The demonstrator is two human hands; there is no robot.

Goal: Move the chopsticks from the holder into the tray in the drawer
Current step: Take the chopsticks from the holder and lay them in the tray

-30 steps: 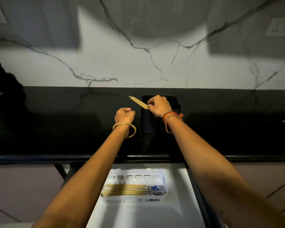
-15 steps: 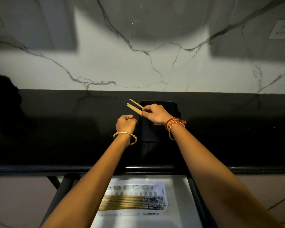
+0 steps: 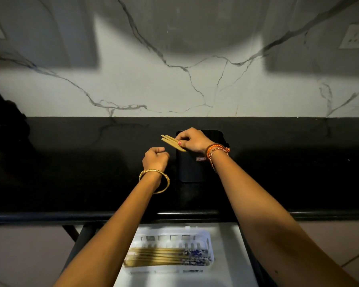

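Observation:
A black holder [image 3: 190, 168] stands on the black counter [image 3: 71, 172] near the wall. My right hand [image 3: 193, 140] is over its mouth, pinching a few wooden chopsticks [image 3: 170, 141] whose ends stick out to the upper left. My left hand [image 3: 155, 157] is a closed fist just left of the holder, with nothing seen in it. Below the counter edge, the open white drawer [image 3: 226, 272] holds a white slotted tray [image 3: 207, 239] with several chopsticks [image 3: 160, 256] lying lengthwise, blue-patterned ends to the right.
A marble backsplash [image 3: 174, 90] rises behind the counter, with a wall socket [image 3: 353, 39] at the upper right. A dark object [image 3: 6, 121] sits at the counter's far left. The counter's front edge [image 3: 50, 216] overhangs the drawer.
My right hand has drawn the chopsticks further out of the holder, so more of them shows. The left fist has stayed beside the holder. My view has tilted slightly.

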